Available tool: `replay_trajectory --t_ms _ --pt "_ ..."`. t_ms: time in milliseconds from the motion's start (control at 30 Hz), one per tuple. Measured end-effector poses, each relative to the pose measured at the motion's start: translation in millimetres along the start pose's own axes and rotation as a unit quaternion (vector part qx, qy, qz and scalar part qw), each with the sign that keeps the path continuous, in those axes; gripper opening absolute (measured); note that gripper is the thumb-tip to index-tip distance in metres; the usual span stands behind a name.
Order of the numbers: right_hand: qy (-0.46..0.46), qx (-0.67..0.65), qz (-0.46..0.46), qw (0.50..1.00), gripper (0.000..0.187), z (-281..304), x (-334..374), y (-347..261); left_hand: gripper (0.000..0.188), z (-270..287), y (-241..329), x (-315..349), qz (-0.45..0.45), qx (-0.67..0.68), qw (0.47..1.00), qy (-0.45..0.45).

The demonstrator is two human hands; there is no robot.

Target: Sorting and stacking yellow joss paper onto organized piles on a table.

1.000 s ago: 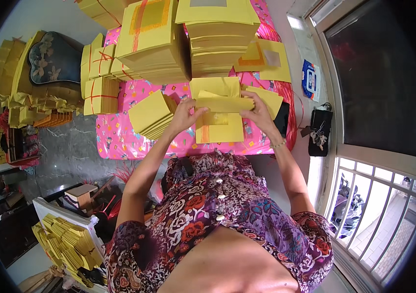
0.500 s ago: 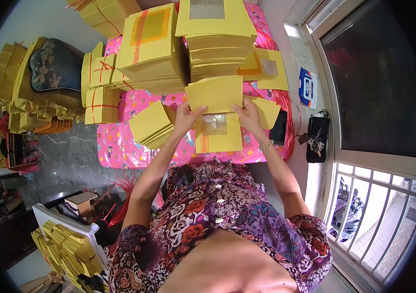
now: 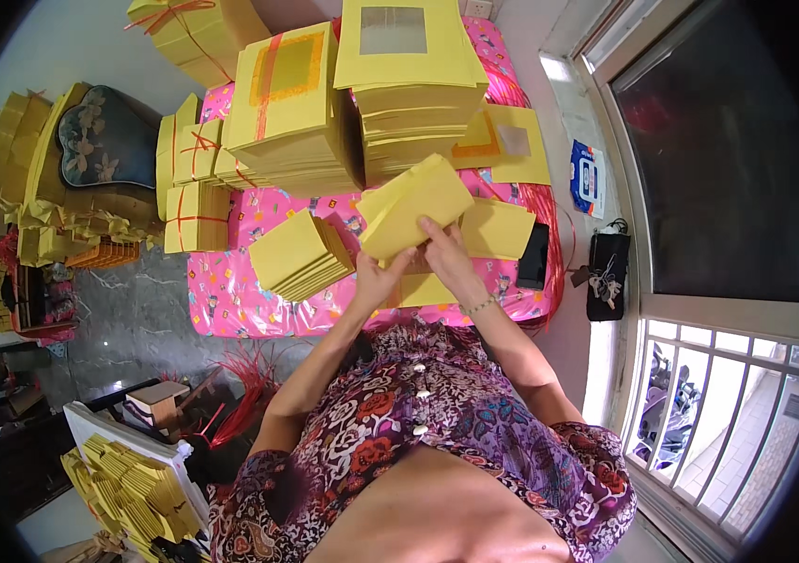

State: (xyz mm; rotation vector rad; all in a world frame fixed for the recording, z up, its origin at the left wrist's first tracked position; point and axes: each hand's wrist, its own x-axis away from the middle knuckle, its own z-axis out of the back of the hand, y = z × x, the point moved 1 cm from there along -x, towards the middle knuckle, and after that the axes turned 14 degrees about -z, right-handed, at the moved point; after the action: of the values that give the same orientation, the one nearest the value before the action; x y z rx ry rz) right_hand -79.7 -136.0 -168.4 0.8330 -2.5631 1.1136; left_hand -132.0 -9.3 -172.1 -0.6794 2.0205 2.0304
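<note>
Both forearms are slanting inward over the lap, elbows bending outward, and the wrists are converging near the front edge of the pink-covered table [image 3: 230, 305]. The left hand [image 3: 379, 279] is sitting lower and to the left, its thumb pointing up and right; the right hand [image 3: 449, 260] is angling up and left from a wrist that is wearing a bracelet [image 3: 481, 306]. The two hands are lying close beside each other.

The left hand is closing on the near left corner of the yellow paper [image 3: 423, 208], thumb against its near edge. The right hand is clamping the same paper near its right edge, thumb pressing on the upper face; its other fingers are partly hiding. The paper is tilting, its far end pointing up and right, and a second layer is showing along its left side. It is hanging over a lower sheet [image 3: 429, 292], which is lying on the table and showing just below the hands.

To the left of the hands, a fanned stack [image 3: 291, 253] is resting on the table. To the right, another sheet [image 3: 501, 228] is lying beside a dark phone [image 3: 532, 263]. Beyond the paper, a tall pile [image 3: 418, 103] is standing.
</note>
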Motion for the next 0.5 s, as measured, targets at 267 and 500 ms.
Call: replay_trajectory --t_ms 267,500 --pt "-0.030 0.239 0.093 0.966 0.047 -11.2 34.1 -18.8 0.055 57.6 39.7 -5.7 0.242 0.215 0.938 -0.121" --pt "-0.052 0.414 0.157 0.895 0.058 -20.5 50.5 -24.8 0.048 52.7 86.8 -44.8 0.118 0.117 0.951 -0.261"
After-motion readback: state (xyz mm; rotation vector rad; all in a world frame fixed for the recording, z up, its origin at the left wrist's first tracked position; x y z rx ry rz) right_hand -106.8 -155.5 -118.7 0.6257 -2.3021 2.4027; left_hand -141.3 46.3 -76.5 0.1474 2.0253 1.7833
